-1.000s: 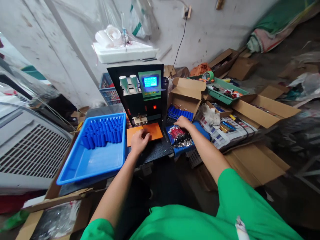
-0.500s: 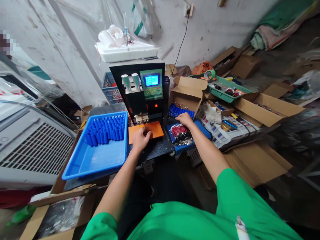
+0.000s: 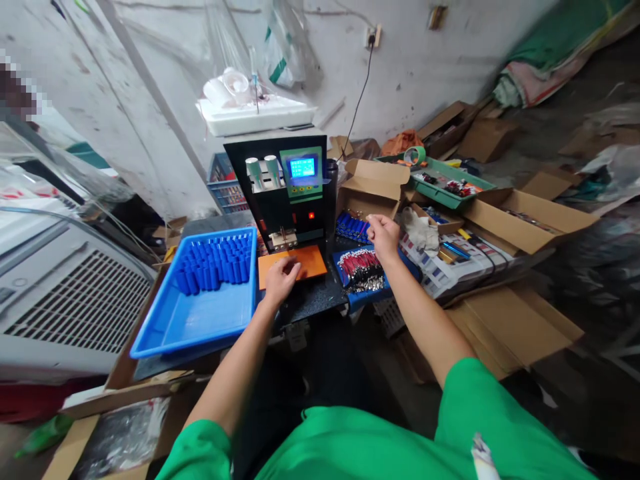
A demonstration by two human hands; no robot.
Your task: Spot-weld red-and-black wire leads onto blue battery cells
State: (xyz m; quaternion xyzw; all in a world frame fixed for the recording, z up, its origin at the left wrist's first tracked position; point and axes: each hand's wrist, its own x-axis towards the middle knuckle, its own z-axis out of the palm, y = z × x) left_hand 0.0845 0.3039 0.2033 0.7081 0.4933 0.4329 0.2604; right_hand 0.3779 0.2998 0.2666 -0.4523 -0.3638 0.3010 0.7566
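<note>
To the left of my left hand (image 3: 280,280) sits a shallow blue plastic tray (image 3: 200,319). Upright blue cylindrical cells (image 3: 215,262) are packed along its far side, and the near half of its floor is bare. Its right rim runs just beside my wrist, leaving little room that way.

My left hand lies on the near edge of a flat orange plate (image 3: 310,259). The fingers are bent down against it, and I cannot tell whether they hold anything beneath. Just beyond the fingertips, the black upright welding machine with a small lit screen (image 3: 280,207) walls off the far edge. The plate's right part stays uncovered.

Between my hands the dark bench top is free.

My right hand (image 3: 384,237) hovers with its fingers curled in together; whether they pinch something I cannot tell. Just below and left of it lies a heap of red-sleeved metal leads (image 3: 361,267) in a small blue tray (image 3: 367,298). An open brown cardboard box (image 3: 373,180) stands just beyond, with more blue cells inside.
</note>
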